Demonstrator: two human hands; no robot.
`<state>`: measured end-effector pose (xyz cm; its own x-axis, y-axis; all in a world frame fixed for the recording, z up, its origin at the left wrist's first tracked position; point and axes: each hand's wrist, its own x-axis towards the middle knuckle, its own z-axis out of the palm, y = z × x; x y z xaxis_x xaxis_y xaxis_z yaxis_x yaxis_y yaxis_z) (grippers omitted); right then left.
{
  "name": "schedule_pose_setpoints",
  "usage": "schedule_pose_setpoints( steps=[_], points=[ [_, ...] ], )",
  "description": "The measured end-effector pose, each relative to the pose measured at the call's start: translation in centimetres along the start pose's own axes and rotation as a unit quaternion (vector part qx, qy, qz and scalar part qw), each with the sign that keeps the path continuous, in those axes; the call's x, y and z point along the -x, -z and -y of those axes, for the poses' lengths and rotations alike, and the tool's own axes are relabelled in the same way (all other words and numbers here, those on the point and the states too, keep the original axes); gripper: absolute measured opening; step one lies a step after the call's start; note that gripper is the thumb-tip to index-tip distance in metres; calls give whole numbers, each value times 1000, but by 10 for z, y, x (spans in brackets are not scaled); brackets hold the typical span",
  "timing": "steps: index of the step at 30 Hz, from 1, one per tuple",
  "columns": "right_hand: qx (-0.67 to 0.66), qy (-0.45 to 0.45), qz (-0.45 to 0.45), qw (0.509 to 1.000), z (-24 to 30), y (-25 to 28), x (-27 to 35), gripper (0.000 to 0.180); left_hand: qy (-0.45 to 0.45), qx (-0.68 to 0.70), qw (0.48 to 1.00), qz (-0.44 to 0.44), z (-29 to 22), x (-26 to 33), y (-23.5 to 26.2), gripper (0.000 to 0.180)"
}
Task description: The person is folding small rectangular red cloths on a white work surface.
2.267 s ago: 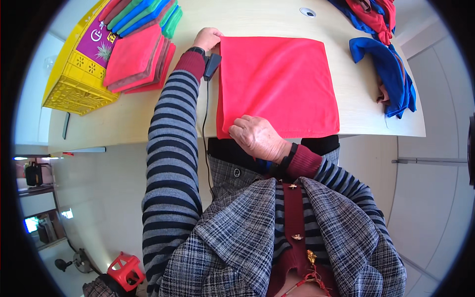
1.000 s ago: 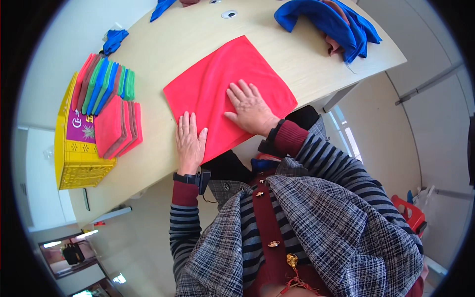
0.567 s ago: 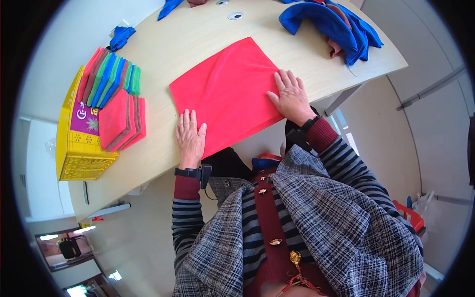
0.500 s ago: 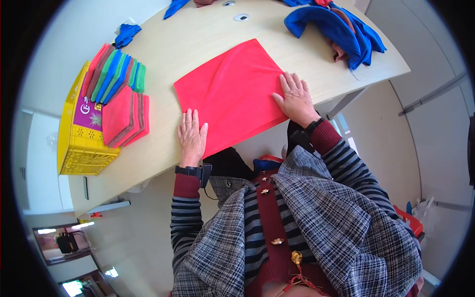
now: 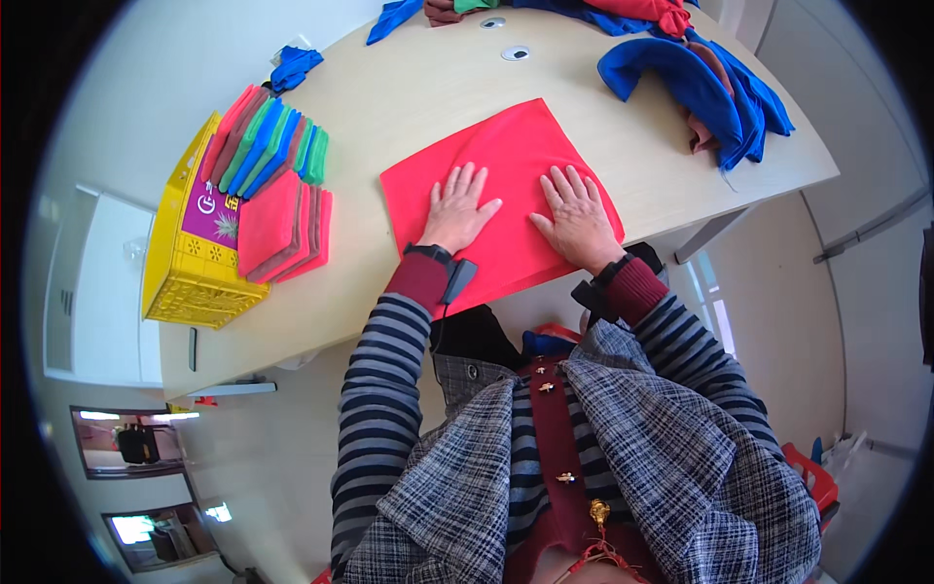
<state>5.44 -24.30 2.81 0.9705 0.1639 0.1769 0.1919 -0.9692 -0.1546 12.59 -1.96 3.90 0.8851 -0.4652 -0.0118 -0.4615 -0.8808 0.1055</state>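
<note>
A red cloth (image 5: pixel 506 161) lies spread on the pale wooden table in front of me, its near edge hanging slightly over the table's edge. My left hand (image 5: pixel 458 208) rests flat on its left-middle part, fingers loosely spread. On the right part of the cloth lies my right hand (image 5: pixel 578 216), palm down with the fingers apart. Neither hand grips anything. Faint creases run across the cloth's far half.
Left of the cloth, folded cloths (image 5: pixel 282 229) in red, brown, green and blue stand stacked against a yellow crate (image 5: pixel 199 282). A blue and brown cloth heap (image 5: pixel 705 92) lies at the far right. Two round grommets (image 5: pixel 516 54) sit in the tabletop (image 5: pixel 438 83).
My left hand has moved from the cloth's left edge inward onto its middle. My right hand has shifted slightly inward from the right edge. The whole view has shifted a little.
</note>
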Motion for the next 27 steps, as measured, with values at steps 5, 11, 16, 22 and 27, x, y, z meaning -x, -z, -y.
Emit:
schedule_pose_setpoints(
  steps=[5, 11, 16, 22, 27],
  points=[
    [-16, 5, -11, 1000, -1, 3, 0, 70, 88, -36, 995, -33, 68, 11, -16, 70],
    [-20, 11, -12, 1000, -12, 3, 1, 71, 194, -22, 980, -21, 116, 26, 3, 69],
    [-97, 71, 210, 970, -23, 49, -42, 75, 211, -95, 972, -26, 126, 14, 19, 67],
    [-53, 100, 123, 986, 28, 18, -137, 76, 91, -11, 994, -59, 83, -43, 1, 66],
    [-35, 149, 94, 984, 45, -28, -173, 74, 70, -28, 996, -55, 89, -50, -15, 63]
  ],
)
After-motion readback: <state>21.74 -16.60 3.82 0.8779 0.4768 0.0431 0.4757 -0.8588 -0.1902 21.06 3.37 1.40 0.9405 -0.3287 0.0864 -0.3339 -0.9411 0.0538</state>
